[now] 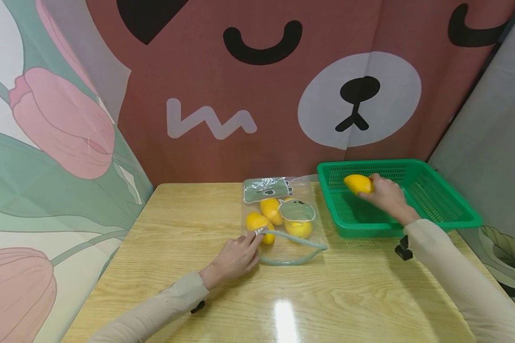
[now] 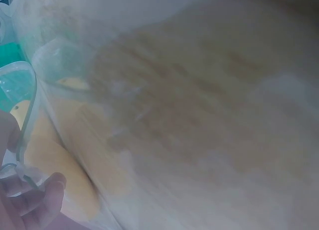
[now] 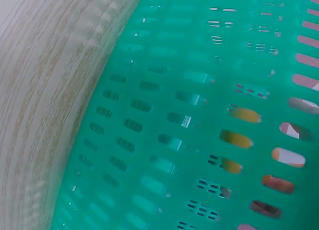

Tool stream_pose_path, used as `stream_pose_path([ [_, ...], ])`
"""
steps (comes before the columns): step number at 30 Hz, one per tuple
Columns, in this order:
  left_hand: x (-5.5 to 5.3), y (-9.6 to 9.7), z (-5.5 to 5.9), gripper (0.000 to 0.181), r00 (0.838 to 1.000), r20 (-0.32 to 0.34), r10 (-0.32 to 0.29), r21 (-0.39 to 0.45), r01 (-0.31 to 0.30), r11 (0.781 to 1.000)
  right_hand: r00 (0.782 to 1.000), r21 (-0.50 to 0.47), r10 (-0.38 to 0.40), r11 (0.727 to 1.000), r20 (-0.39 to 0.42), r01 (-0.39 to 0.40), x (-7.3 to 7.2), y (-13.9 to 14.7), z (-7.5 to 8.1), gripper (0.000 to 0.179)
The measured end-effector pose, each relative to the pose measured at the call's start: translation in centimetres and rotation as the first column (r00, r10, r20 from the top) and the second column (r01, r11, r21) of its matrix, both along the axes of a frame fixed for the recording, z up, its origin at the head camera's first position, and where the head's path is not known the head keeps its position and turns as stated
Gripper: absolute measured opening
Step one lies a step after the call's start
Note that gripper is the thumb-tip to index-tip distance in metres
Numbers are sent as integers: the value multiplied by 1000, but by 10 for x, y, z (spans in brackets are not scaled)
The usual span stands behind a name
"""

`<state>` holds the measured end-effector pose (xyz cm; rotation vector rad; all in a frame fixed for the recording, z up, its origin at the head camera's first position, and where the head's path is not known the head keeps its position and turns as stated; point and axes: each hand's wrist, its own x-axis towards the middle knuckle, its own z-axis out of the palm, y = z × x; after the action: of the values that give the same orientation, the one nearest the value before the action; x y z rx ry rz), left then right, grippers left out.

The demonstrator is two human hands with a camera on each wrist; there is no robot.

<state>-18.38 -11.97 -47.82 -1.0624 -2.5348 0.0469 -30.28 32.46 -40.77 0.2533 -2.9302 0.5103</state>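
Observation:
My right hand [image 1: 386, 194] grips a yellow oval fruit [image 1: 357, 183], lemon- or mango-like, above the green basket [image 1: 341, 229]. Through the basket's slots, the right wrist view shows yellow patches; the hand itself is mostly hidden there. My left hand [image 1: 237, 256] pinches the mouth edge of a clear zip bag [image 1: 317, 233] lying on the table. The bag's green-edged mouth gapes toward me. Several yellow fruits [image 1: 298, 228] lie inside it, partly covered by green printed animal figures. In the left wrist view, fingers [image 2: 52, 190] hold the bag's rim beside blurred fruit [image 2: 65, 175].
The basket stands at the right rear of the wooden table [image 1: 189, 209], close to the bag's right side. Behind the table hangs a brown cloth [image 1: 223, 157] with a bear face. A flower-printed cloth [image 1: 64, 124] hangs at the left, and a grey one [image 1: 493, 143] at the right.

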Motion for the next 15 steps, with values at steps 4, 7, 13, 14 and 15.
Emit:
stream_pose_path([
  [4, 0, -1, 1, 56, 1000, -5, -2, 4, 2, 1000, 1000, -15, -7, 1000, -3, 7, 1, -1, 2, 73],
  [7, 0, -1, 1, 56, 1000, -9, -4, 7, 4, 1000, 1000, -27, -15, 1000, 2, 15, 1, -1, 2, 74],
  [13, 1, 0, 1, 57, 1000, 4, 3, 2, -3, 1000, 999, -40, -22, 999, -26, 21, 3, 1, 2, 74],
  [14, 1, 0, 1, 57, 1000, 9, 5, -1, -5, 1000, 999, -41, -23, 999, -35, 21, 3, 2, 2, 74],
  [15, 1, -1, 1, 57, 1000, 15, 6, -3, -6, 1000, 999, -43, -22, 999, -44, 21, 4, 2, 2, 73],
])
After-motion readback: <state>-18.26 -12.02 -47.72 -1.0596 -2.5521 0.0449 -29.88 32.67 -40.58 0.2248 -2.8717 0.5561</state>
